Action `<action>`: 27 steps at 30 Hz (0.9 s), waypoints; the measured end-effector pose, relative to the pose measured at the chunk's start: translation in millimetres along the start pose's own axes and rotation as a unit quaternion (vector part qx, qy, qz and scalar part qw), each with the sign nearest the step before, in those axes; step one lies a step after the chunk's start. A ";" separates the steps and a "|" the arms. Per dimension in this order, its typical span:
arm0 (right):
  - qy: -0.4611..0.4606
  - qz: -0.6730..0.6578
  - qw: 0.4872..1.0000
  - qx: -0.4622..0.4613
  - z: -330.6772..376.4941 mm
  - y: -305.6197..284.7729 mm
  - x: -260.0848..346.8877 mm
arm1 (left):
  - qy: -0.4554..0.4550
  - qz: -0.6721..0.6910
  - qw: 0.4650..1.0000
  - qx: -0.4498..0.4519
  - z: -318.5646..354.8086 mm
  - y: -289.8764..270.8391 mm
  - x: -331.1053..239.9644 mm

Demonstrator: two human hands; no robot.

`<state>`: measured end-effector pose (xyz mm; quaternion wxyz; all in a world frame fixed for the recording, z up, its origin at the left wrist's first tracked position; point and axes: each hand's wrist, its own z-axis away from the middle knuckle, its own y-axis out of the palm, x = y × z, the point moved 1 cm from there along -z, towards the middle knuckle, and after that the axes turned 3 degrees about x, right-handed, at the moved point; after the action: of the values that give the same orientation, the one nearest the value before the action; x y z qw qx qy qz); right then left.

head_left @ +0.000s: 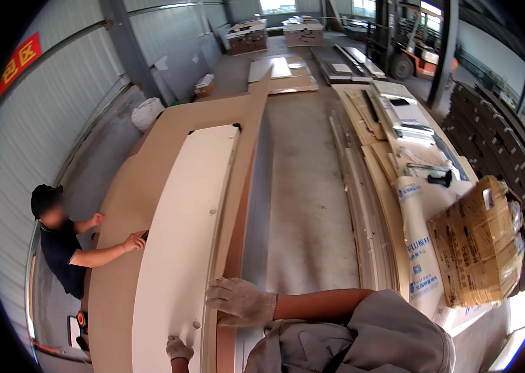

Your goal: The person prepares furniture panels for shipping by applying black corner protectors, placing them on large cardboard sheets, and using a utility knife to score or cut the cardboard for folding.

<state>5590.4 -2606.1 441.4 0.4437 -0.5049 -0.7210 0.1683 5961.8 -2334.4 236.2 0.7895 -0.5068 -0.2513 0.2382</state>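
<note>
A long white panel with dark corner pieces at its far end lies lengthwise on brown sheet board. My right hand, in a light knit glove, lies at the panel's right edge, its fingers stretched toward the panel. Lower down, my left hand, gloved too, rests on the panel's white face near a small round fitting. Its fingers are partly foreshortened and seem loosely extended, with nothing seen in them. Across the panel, a co-worker's bare hand holds a small dark object at the left edge.
The co-worker stands on the left beside the brown board. On the right are stacked boards, a taped carton and printed wrapping film. A concrete aisle runs between the stacks. A forklift stands far right.
</note>
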 end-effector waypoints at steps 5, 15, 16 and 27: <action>-0.002 0.030 0.999 -0.013 -7.5 2.6 2.2 | -0.012 -0.006 1.000 0.014 -1.5 -4.1 -1.4; -0.023 0.051 0.998 -0.026 -24.9 -3.4 15.4 | 0.007 -0.002 1.000 0.000 12.3 -19.3 -11.4; -0.020 0.056 0.998 -0.030 -26.3 -2.3 17.2 | 0.011 -0.003 1.000 -0.006 11.8 -15.6 -6.9; -0.018 0.064 0.997 -0.032 -27.6 3.2 23.6 | 0.008 0.045 0.999 -0.006 18.7 -16.4 0.0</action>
<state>5612.3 -2589.6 465.5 0.4029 -0.5611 -0.6997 0.1827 5951.8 -2327.8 257.9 0.7770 -0.5239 -0.2236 0.2679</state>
